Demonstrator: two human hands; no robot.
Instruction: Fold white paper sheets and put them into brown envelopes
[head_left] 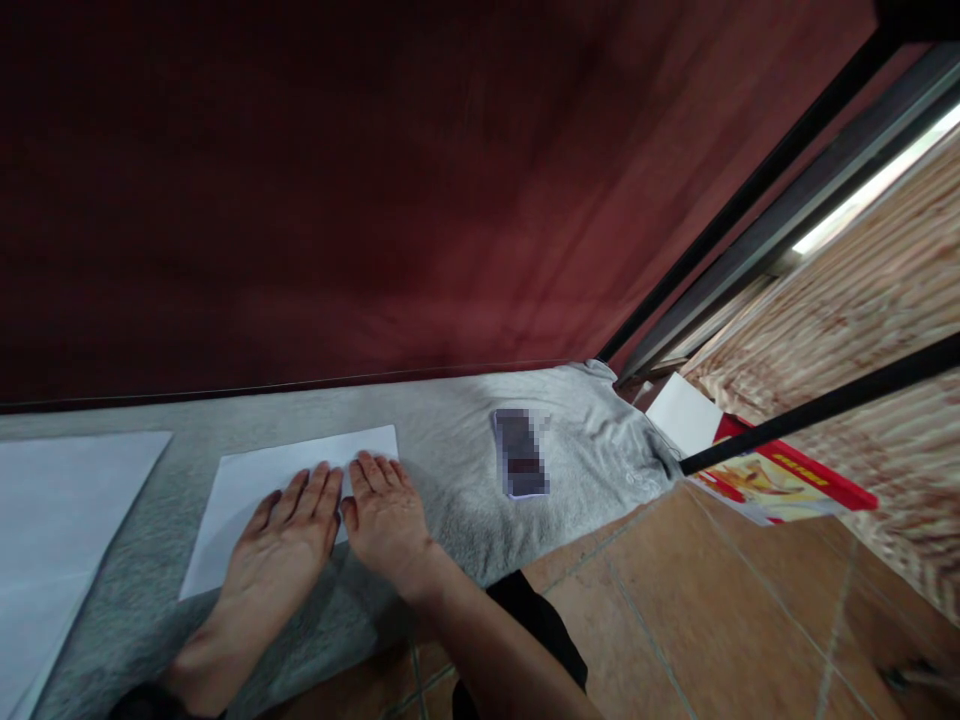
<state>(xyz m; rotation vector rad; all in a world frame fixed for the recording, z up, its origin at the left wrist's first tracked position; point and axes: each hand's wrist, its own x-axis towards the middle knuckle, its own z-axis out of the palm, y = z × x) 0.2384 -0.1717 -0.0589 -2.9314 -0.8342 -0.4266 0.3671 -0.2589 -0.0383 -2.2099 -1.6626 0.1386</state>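
White paper under the hands: a flat sheet (229, 515) on the grey plush cloth (442, 425), partly covered by fingers and palms; its far edge and left corner show clear.
Left hand: palm down (289, 540), fingers extended and slightly spread across the middle of the paper; nothing is gripped, the contact looks like plain pressing.
Right hand: also palm down (390, 515), just beside the left, fingers laid out straight over the paper's right end; it has hold of nothing.
Larger white sheet: spread at the far left of the cloth (67, 530), apart from both hands, cut off by the edge of the view.
Progress on the paper: it already lies flat, and the hands seem to be midway through pressing or smoothing it. Whether it is folded, and how many layers it has, is hidden. The larger sheet appears untouched at this moment; how much work is left does not show.
Blurred phone-like object: dark and rectangular (521, 455), lying on the cloth to the right, well clear of the hands.
Surroundings: a dark red panel (360, 200) behind, a red-and-yellow box (780, 480) beyond the cloth's right end, brown floor tiles (637, 620) below.
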